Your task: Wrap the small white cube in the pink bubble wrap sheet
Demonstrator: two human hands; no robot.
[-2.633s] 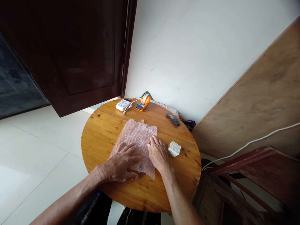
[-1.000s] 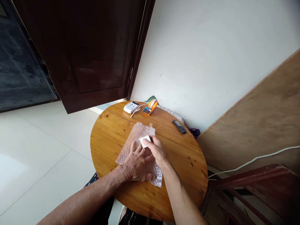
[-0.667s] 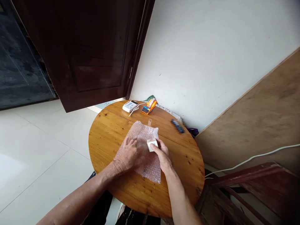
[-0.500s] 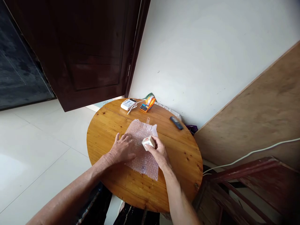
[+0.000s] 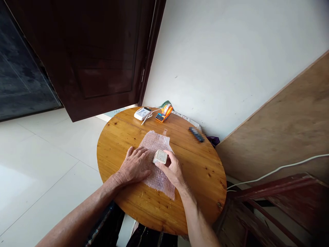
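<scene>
A small pale box (image 5: 160,156) with printing on its top is gripped between the thumb and fingers of my right hand (image 5: 173,168). It sits at the middle of a pinkish sheet of bubble wrap (image 5: 161,183); whether its underside touches the sheet I cannot tell. My left hand (image 5: 136,164) lies flat with fingers spread over the left part of the wrap, holding nothing. A short clear strip of tape (image 5: 165,131) sticks out at the wrap's far edge.
The round wooden table (image 5: 203,178) carries an orange tape dispenser (image 5: 163,114), a white device with a cord (image 5: 142,113) and a dark, blurred-out remote-like object (image 5: 196,134) toward the back. A dark door (image 5: 102,61) stands at far left, with a reddish wooden chair-like frame (image 5: 272,187) at right.
My right hand has turned the box so a different printed face shows on top, and has shifted it slightly left over the wrap. My left hand has settled flatter on the sheet.
</scene>
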